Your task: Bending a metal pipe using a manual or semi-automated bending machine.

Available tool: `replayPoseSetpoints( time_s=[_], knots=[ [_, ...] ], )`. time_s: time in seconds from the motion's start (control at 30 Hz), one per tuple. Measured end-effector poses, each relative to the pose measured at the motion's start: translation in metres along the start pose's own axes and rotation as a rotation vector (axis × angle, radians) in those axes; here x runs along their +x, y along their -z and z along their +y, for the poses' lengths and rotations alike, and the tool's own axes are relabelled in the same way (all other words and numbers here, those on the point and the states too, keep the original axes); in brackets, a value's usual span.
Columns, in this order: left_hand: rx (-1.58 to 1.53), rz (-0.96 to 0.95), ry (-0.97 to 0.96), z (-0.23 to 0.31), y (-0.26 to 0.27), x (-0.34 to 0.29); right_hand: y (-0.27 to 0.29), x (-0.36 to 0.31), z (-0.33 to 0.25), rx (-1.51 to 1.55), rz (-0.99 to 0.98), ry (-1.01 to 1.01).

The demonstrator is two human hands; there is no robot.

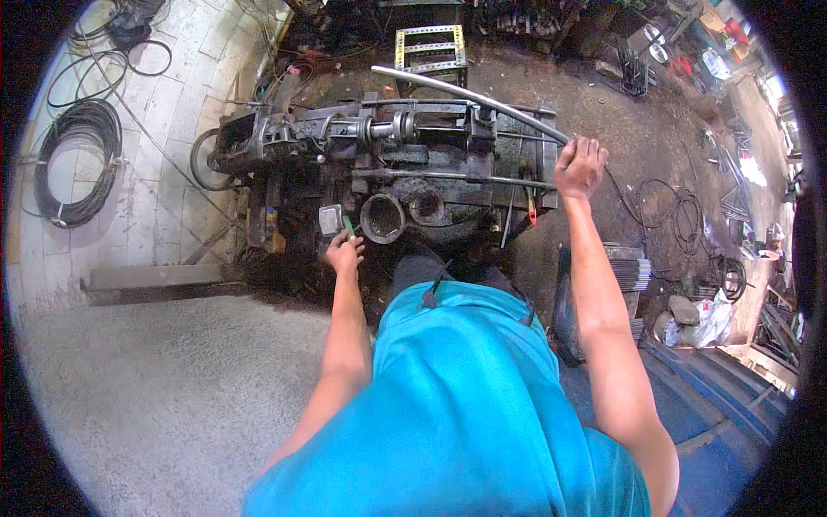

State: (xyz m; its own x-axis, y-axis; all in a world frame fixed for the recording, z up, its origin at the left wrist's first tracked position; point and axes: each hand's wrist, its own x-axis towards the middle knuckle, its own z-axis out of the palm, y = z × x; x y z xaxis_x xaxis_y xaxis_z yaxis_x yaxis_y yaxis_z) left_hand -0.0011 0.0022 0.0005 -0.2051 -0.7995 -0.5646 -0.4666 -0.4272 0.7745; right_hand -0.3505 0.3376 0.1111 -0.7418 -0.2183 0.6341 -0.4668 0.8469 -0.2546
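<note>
A long, slightly bent metal pipe (469, 96) slants across the far side of a dark, greasy machine (431, 159). Its right end is in my right hand (581, 168), whose fingers are wrapped round it. The pipe's other end points to the far left, above the machine's shaft and collars (396, 127). At the machine's near left, my left hand (345, 253) has its fingers closed at the lower end of a small green handle (349, 227). Beside that handle is a pale grey box (330, 220). A round, blackened metal cup (382, 217) stands just right of it.
A coil of black cable (77, 164) lies on the pale tiles at left. Beyond the machine stands a yellow step frame (431, 50). A finned grey motor (627, 274) sits near my right forearm. Loose cables (676, 211) and a white bag (711, 319) lie at right.
</note>
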Motion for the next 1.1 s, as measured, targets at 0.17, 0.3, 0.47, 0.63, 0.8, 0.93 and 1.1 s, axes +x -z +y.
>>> replayPoseSetpoints(
  time_s=[0.17,0.3,0.47,0.63,0.8,0.93,1.1],
  knots=[
    [-0.006,0.025,-0.014,-0.002,-0.001,0.001,-0.009,-0.003,0.008,-0.029,0.004,0.021],
    [0.012,0.031,0.000,0.000,-0.001,0.001,-0.004,-0.003,0.007,-0.004,-0.028,0.001],
    [0.005,0.025,0.003,0.000,0.000,0.001,-0.002,-0.003,0.007,-0.029,-0.059,-0.005],
    [0.031,-0.009,0.019,0.003,0.002,0.000,0.001,-0.003,0.008,-0.028,-0.049,-0.005],
    [0.024,-0.032,0.023,0.005,0.004,0.003,0.006,0.000,-0.002,-0.003,-0.052,-0.012],
    [0.024,-0.065,0.027,0.000,0.010,0.008,0.006,0.002,-0.003,-0.025,-0.057,-0.015],
    [-0.011,-0.100,0.037,0.001,0.013,0.006,0.005,0.004,-0.011,-0.081,-0.004,-0.023]
  ],
)
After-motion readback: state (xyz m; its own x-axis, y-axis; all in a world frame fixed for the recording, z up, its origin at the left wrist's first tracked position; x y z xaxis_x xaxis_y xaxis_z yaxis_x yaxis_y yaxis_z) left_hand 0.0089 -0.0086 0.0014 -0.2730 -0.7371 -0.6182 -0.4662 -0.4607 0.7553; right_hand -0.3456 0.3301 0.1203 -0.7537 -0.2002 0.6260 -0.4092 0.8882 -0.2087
